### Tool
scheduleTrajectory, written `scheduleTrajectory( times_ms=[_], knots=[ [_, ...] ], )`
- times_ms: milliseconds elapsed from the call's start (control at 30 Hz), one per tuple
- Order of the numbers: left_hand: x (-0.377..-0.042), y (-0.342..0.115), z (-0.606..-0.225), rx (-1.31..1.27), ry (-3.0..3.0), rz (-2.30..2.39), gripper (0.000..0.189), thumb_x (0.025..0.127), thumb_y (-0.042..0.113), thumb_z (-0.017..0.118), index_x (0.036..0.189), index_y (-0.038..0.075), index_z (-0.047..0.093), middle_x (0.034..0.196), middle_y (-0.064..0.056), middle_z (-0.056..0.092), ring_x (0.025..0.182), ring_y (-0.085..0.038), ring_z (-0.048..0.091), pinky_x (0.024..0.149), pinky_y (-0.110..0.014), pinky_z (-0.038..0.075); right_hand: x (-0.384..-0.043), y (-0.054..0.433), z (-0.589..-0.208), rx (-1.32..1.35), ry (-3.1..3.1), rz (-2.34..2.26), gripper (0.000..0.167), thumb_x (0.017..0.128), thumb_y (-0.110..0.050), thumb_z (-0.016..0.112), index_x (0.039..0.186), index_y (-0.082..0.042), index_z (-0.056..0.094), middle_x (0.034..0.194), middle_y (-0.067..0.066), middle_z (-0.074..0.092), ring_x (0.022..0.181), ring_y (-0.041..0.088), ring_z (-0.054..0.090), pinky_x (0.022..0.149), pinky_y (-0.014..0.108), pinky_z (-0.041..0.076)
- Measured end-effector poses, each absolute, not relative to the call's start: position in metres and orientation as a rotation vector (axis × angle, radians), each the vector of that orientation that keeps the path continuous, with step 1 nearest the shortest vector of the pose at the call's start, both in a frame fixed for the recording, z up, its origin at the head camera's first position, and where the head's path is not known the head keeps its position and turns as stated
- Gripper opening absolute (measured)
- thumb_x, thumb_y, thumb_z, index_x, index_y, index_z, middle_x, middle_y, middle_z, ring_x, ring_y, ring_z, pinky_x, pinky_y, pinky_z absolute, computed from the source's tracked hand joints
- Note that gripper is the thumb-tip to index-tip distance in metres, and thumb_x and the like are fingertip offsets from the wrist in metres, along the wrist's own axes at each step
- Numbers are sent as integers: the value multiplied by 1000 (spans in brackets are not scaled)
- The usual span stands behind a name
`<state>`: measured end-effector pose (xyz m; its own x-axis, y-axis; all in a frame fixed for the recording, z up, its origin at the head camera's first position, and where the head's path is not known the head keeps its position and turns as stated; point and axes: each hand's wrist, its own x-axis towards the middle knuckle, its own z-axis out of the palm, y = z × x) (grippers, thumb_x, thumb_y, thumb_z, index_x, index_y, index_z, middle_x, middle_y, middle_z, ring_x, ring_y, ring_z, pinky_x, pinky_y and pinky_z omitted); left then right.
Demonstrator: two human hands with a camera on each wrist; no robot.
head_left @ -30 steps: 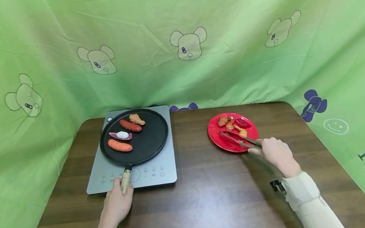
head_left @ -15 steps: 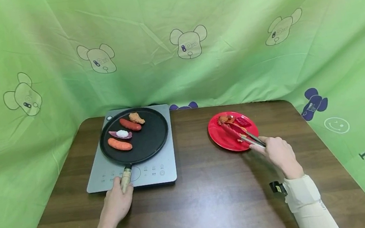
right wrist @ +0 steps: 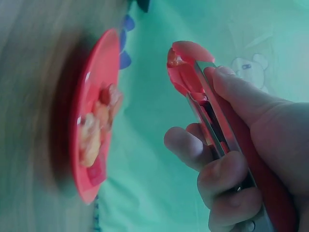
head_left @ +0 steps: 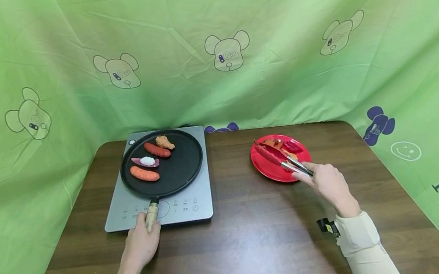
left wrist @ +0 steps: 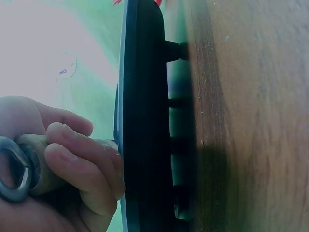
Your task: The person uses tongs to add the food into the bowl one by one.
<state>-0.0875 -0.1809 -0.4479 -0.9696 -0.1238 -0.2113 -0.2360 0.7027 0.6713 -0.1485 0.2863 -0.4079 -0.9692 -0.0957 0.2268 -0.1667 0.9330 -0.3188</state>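
My left hand (head_left: 143, 243) grips the pale handle (head_left: 152, 216) of a black frying pan (head_left: 182, 169). The handle's metal hanging ring (left wrist: 17, 166) shows in the left wrist view. My right hand (head_left: 329, 187) holds red-tipped metal tongs (head_left: 285, 160) over the left part of a red plate (head_left: 263, 170). In the right wrist view a small orange-brown food piece (right wrist: 175, 58) shows between the tongs' tips; its kind is unclear. Several food pieces (right wrist: 101, 118) lie on the plate, partly hidden by the tongs in the head view.
The pan stands on a silver induction cooker (head_left: 203, 204). In it lie two sausages (head_left: 144, 173), a purple piece with a white top (head_left: 147, 161) and a fried chicken piece (head_left: 164, 142). A green printed curtain (head_left: 181, 100) surrounds the wooden table (head_left: 234, 246).
Over the last half second the tongs' tips have moved left towards the plate's left rim, and my right hand has shifted slightly left. My left hand and the pan have stayed put.
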Motion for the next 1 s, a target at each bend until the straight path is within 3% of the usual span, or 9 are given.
scheduleTrajectory(
  times_ms=[167, 333, 467, 733, 1000],
  knots=[
    [-88, -181, -448, -291, 2752, 1117, 35, 96, 26, 43, 120, 1, 35, 69, -10, 46, 51, -20, 46, 44, -34, 37, -149, 273, -403, 214, -2877, 543, 53, 84, -42, 69, 120, -4, 64, 90, 23, 67, 74, 39, 63, 62, 53, 46],
    [-87, -180, -448, -298, 2739, 1123, 37, 96, 26, 43, 122, 1, 34, 70, -10, 46, 51, -20, 46, 45, -34, 37, -151, 260, -400, 243, -2888, 563, 45, 84, -42, 69, 113, -8, 67, 69, 9, 62, 62, 29, 57, 56, 46, 44],
    [-87, -180, -448, -307, 2729, 1127, 38, 96, 26, 43, 123, 1, 34, 69, -10, 46, 51, -19, 46, 45, -34, 37, -154, 250, -399, 280, -2880, 590, 37, 83, -39, 71, 108, -12, 68, 62, 0, 55, 58, 22, 51, 54, 41, 41],
    [-87, -180, -447, -302, 2736, 1126, 39, 96, 26, 43, 124, 1, 34, 69, -10, 46, 51, -20, 46, 45, -34, 37, -160, 230, -400, 320, -2865, 625, 44, 83, -43, 70, 117, -15, 68, 61, -2, 55, 57, 20, 51, 53, 40, 41],
    [-87, -180, -442, -302, 2736, 1122, 41, 96, 27, 44, 125, 1, 34, 70, -10, 47, 53, -20, 47, 45, -34, 37, -164, 206, -399, 420, -2838, 645, 28, 81, -44, 71, 91, -19, 66, 54, -8, 41, 51, 14, 43, 47, 32, 34]
  ],
)
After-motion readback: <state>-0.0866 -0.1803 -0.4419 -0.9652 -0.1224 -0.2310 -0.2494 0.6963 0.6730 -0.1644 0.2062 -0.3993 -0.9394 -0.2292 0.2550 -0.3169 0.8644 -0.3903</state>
